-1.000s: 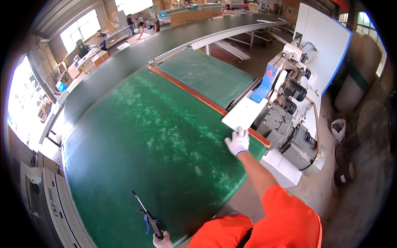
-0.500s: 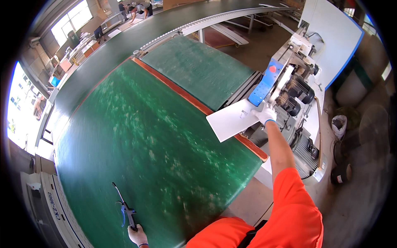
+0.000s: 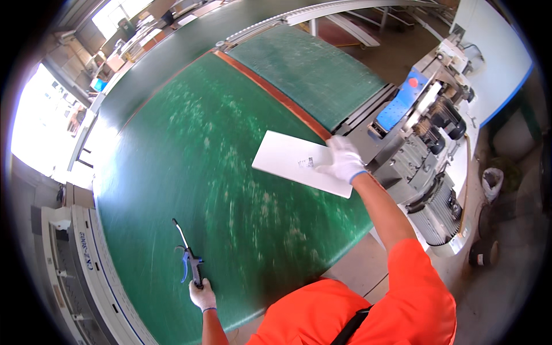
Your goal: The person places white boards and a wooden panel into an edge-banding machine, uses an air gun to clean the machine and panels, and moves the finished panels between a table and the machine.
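My left hand [image 3: 203,295], in a white knit glove, is closed around the handle of an air blow gun [image 3: 194,267]. The gun has a blue trigger and a long thin nozzle pointing away from me, over the green conveyor belt [image 3: 190,172]. My gloved right hand [image 3: 347,161] grips the right end of a flat white panel [image 3: 290,158], its thumb across the top and its fingers at the far edge. A small printed label is on the panel's upper face. Part of the panel's right end is hidden under the hand.
Right of the belt stands a machine with motors [image 3: 440,210] and a blue plate [image 3: 402,103]. An orange-brown strip [image 3: 276,95] divides the belt from a second green belt [image 3: 316,66]. A grey-white machine housing [image 3: 95,270] lines the left side, and a roller track [image 3: 259,33] curves behind.
My right hand has drawn the white panel left and nearer, away from the machine and over the green belt. My left hand still holds the blow gun. The whole view has shifted.
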